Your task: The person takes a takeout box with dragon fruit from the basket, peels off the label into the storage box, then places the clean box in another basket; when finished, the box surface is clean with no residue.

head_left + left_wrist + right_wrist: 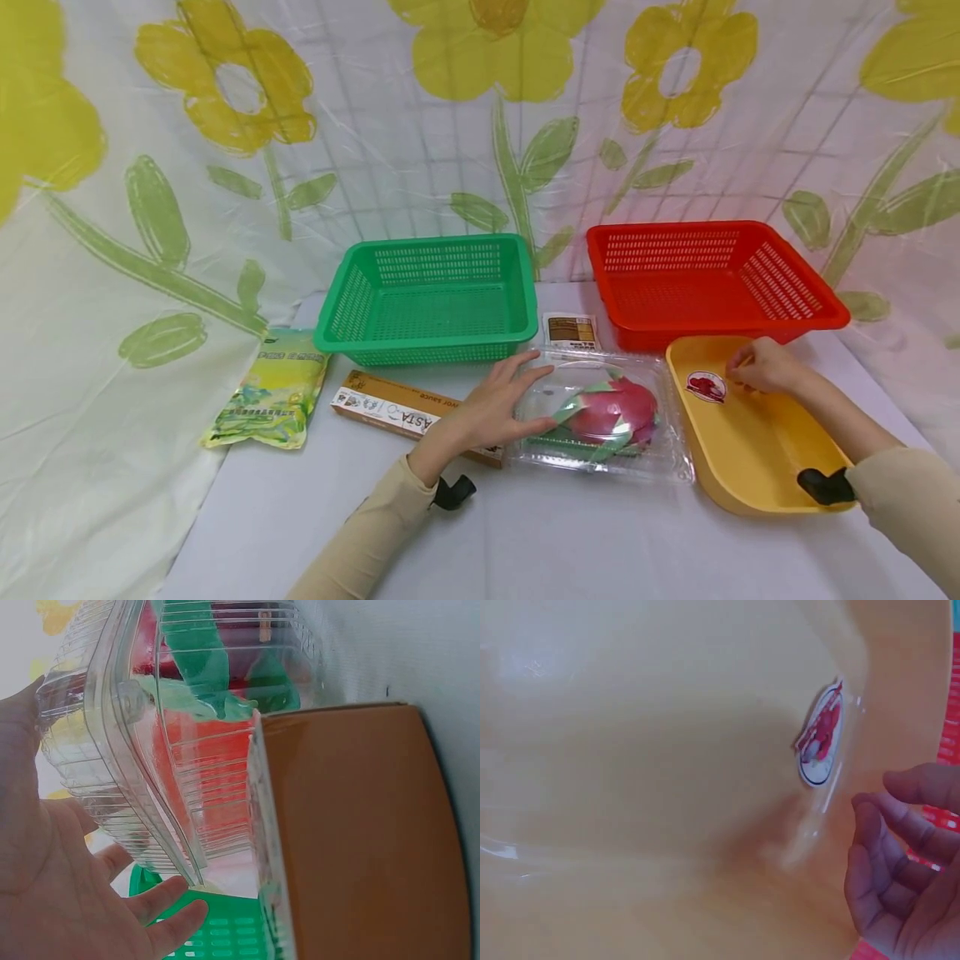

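Observation:
My left hand [495,407] reaches with spread fingers over the left side of a clear plastic clamshell box [671,460], fingertips right at its lid. Inside the box lies a pink dragon fruit [611,414] with green leafy tips. In the left wrist view, the fingers [171,904] stand apart beside the box's ridged side. My right hand [767,367] hovers inside the yellow tub [750,442], fingers loosely bent and holding nothing. Close by its fingertips, a small oval sticker [706,387] with a red picture sits in the tub; the right wrist view shows this sticker [822,739] too.
A brown sauce box [397,417] lies under and left of my left wrist. Behind stand a green basket [427,343] and a red basket [720,327], with a small packet [572,331] between them. Far left lies a yellow-green bag [273,387]. A flowered curtain closes the back.

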